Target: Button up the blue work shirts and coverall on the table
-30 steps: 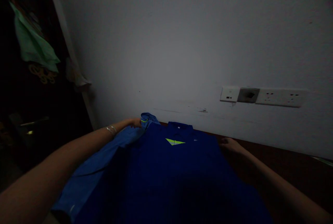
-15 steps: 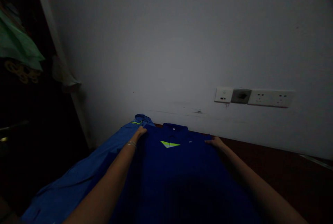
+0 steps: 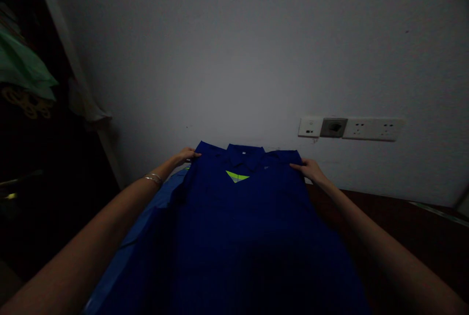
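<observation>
A dark blue collared shirt [image 3: 242, 217] with a yellow-green patch under the collar is stretched out in front of me, its top raised off the dark table [image 3: 403, 227]. My left hand [image 3: 185, 155] pinches its left shoulder; thin bangles ring that wrist. On the other side my right hand [image 3: 310, 169] grips the right shoulder. A lighter blue sleeve or garment [image 3: 146, 217] trails down at the left, under my left forearm.
A white wall rises right behind the table, with a row of sockets [image 3: 351, 128] at the right. At the far left a dark doorway holds a hanging green cloth [image 3: 22, 68]. The room is dim.
Both hands have taken the shirt by its shoulders and lifted its top toward the wall. The left hand came off the lighter blue fabric onto the shoulder.
</observation>
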`<action>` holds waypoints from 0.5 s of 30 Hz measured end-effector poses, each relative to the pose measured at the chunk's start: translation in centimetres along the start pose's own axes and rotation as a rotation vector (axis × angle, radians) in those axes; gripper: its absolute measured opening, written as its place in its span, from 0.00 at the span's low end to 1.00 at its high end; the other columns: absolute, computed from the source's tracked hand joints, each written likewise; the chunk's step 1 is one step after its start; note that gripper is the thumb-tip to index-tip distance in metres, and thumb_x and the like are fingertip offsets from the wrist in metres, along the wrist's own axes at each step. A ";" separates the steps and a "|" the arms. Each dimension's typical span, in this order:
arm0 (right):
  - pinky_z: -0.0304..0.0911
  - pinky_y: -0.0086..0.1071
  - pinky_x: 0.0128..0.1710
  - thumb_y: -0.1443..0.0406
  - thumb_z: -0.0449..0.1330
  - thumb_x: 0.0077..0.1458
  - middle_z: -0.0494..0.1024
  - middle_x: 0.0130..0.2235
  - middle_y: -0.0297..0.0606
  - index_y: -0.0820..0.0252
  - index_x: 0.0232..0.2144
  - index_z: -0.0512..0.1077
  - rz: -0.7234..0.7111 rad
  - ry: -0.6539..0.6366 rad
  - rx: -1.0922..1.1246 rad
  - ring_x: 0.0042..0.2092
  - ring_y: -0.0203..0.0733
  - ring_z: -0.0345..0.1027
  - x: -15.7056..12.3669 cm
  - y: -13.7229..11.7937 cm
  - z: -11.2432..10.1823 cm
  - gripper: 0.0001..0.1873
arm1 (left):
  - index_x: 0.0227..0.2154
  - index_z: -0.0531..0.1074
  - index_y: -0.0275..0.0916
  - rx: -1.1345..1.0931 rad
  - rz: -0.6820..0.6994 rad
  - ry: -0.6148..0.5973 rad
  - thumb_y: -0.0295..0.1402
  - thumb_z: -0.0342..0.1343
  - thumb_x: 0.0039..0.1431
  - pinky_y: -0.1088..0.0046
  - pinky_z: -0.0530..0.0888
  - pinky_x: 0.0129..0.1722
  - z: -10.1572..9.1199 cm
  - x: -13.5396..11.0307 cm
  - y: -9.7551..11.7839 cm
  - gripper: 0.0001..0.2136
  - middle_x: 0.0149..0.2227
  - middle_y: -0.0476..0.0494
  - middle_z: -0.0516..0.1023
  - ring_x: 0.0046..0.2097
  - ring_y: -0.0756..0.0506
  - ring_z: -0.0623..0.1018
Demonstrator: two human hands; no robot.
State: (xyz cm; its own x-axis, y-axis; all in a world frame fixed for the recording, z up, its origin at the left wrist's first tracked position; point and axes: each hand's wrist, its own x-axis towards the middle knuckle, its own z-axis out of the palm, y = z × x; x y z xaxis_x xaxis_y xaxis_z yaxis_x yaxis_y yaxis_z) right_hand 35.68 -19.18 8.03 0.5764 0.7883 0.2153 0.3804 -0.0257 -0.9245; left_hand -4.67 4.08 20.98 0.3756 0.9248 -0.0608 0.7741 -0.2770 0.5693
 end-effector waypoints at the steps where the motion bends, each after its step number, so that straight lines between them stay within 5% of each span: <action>1: 0.63 0.28 0.24 0.61 0.61 0.39 0.76 0.28 0.42 0.69 0.29 0.73 -0.017 0.031 0.026 0.27 0.39 0.68 0.1 -0.7 -0.5 0.16 | 0.41 0.66 0.32 -0.009 0.013 0.004 0.39 0.52 0.51 0.79 0.65 0.34 -1.1 -0.4 0.6 0.17 0.36 0.46 0.74 0.36 0.51 0.68; 8: 0.63 0.30 0.24 0.60 0.64 0.35 0.75 0.28 0.43 0.72 0.32 0.73 -0.079 0.146 0.138 0.26 0.37 0.66 2.3 -4.2 -2.6 0.22 | 0.44 0.64 0.32 -0.005 0.025 0.124 0.37 0.50 0.54 0.76 0.63 0.36 -5.3 -2.0 3.5 0.17 0.40 0.43 0.72 0.38 0.50 0.68; 15: 0.63 0.30 0.25 0.64 0.63 0.38 0.76 0.30 0.44 0.71 0.34 0.72 -0.077 0.130 0.066 0.26 0.38 0.67 5.8 -4.7 -1.3 0.18 | 0.42 0.62 0.28 0.117 0.035 0.231 0.37 0.46 0.56 0.75 0.64 0.35 -3.6 0.8 3.8 0.16 0.39 0.39 0.71 0.39 0.48 0.68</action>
State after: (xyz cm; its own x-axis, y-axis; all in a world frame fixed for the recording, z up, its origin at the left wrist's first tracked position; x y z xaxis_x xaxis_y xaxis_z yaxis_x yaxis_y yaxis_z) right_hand 38.22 -15.32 14.00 0.6379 0.7000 0.3211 0.3809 0.0757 -0.9215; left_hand -3.24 4.65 26.04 0.2869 0.9455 0.1539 0.8213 -0.3255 0.4686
